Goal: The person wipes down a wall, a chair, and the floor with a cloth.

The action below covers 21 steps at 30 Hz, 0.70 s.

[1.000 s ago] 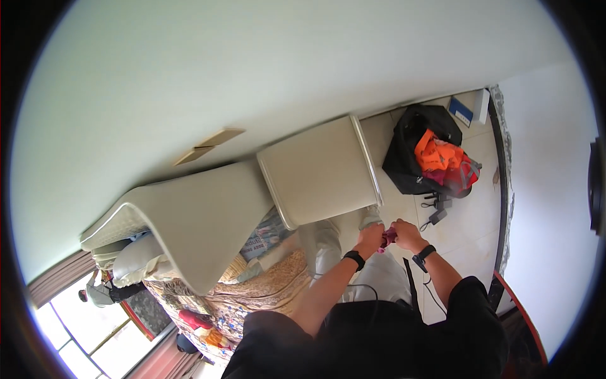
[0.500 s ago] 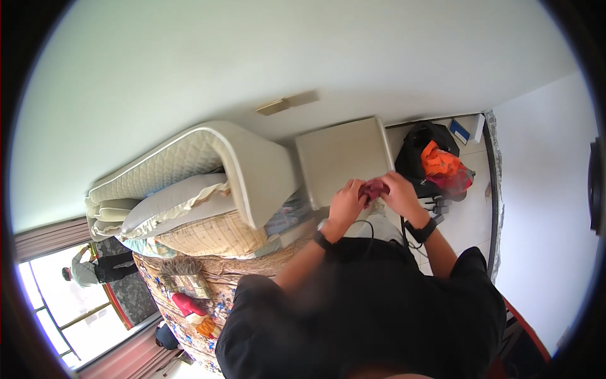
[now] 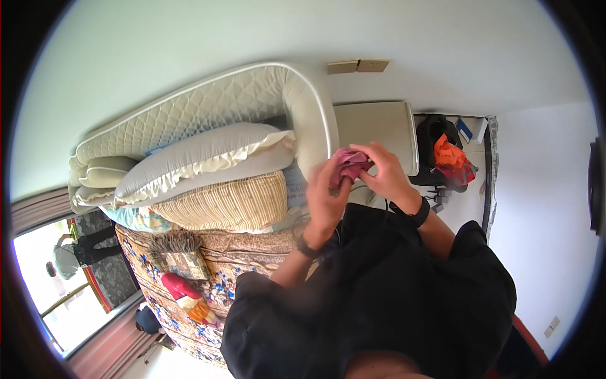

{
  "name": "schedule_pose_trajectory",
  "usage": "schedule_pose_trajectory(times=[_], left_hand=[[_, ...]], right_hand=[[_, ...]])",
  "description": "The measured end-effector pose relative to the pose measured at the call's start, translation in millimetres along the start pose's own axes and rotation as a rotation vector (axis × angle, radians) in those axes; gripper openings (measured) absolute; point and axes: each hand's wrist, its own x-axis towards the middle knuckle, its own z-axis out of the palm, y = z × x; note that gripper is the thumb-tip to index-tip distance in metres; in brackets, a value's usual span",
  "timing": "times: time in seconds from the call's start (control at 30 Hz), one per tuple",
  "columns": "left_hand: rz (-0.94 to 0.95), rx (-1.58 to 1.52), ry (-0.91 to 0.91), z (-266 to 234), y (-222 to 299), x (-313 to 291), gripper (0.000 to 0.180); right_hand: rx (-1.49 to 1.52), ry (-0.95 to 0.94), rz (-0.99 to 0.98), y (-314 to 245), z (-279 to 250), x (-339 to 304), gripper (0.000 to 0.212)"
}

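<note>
Black sleeves and torso at lower frame, forearms rising from there. Dark band on each wrist.

Left hand and right hand raised together in front of chest, both closed on a small pink cloth. Cloth bunched, held between the two hands; left fingers pinching its lower edge, right fingers curled over its upper right side. Grip on both sides: tight on the cloth, no gap showing. Cloth in mid-air, clear of the bed, seen against the end of the headboard and the nightstand beyond.

Just past the hands: white nightstand against the wall, beside a padded cream headboard with quilted face.

Left of hands: bed with patterned brown-and-blue cover. Grey pillow with cream frill stacked over a woven straw-coloured cushion. Red and orange item lying on the cover.

Farther right, on the floor by the corner: black bag with orange cloth spilling from it.

Far left: window, a person visible through it.
</note>
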Motion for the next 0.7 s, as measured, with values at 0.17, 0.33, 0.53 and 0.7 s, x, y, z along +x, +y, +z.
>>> schedule_pose_trajectory(times=[0.17, 0.33, 0.53, 0.7], left_hand=[[0.03, 0.109, 0.039, -41.1, -13.3, 4.1, 0.053], [-0.12, 0.04, -0.053, -44.0, -32.1, 37.8, 0.049], [0.001, 0.119, 0.022, -29.5, -46.7, 119.5, 0.045], [0.007, 0.044, -0.023, -43.6, -48.7, 104.5, 0.047]], right_hand=[[-0.067, 0.006, -0.057, -13.8, 41.8, 10.3, 0.051], [-0.168, 0.052, -0.081, -1.3, 46.3, 36.0, 0.051], [-0.265, 0.215, -0.1, 21.7, 43.0, 109.7, 0.041], [-0.286, 0.146, -0.067, 2.8, 39.6, 97.9, 0.039]])
